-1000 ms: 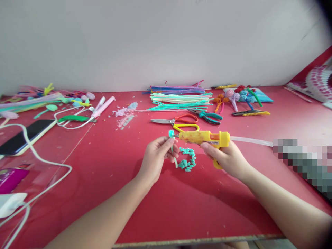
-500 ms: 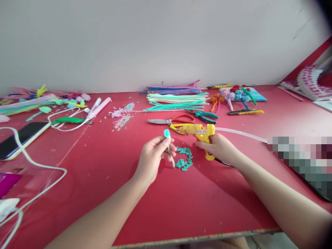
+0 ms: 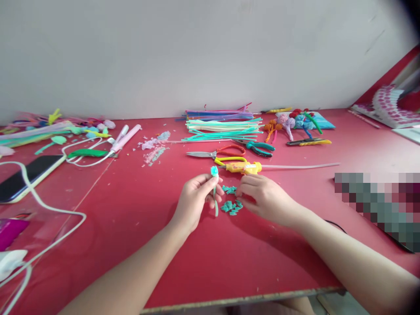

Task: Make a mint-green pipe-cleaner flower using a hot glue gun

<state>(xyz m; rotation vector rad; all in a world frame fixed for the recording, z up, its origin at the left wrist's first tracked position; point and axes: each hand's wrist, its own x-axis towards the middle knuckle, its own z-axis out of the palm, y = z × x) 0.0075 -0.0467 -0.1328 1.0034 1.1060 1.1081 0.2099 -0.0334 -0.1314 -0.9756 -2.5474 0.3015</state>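
My left hand (image 3: 196,199) pinches a thin pale-green stem (image 3: 216,209) upright, with a small bright turquoise flower head (image 3: 214,171) at its top. Just right of it, small cut green fuzzy pieces (image 3: 229,206) lie on the table in a loose ring. Over the right side of this ring is my right hand (image 3: 267,197), its bent fingers and thumb apart near the pieces. Whether a fingertip touches one is hard to see. Beyond that hand a yellow glue gun (image 3: 244,167) lies on its side, a long clear glue stick (image 3: 302,166) projecting from its back.
Scissors (image 3: 215,155) and green-handled pliers (image 3: 259,147) lie behind the glue gun. Farther back are bundled pipe cleaners (image 3: 225,124) and finished fuzzy flowers (image 3: 288,123). A phone (image 3: 31,177) and white cable (image 3: 55,214) occupy the left; a pixelated dark-edged object (image 3: 377,210) is at right.
My right hand has let go of the glue gun, now lying on the table, and has moved left and down to the green pieces. The left hand still holds the flower stem.
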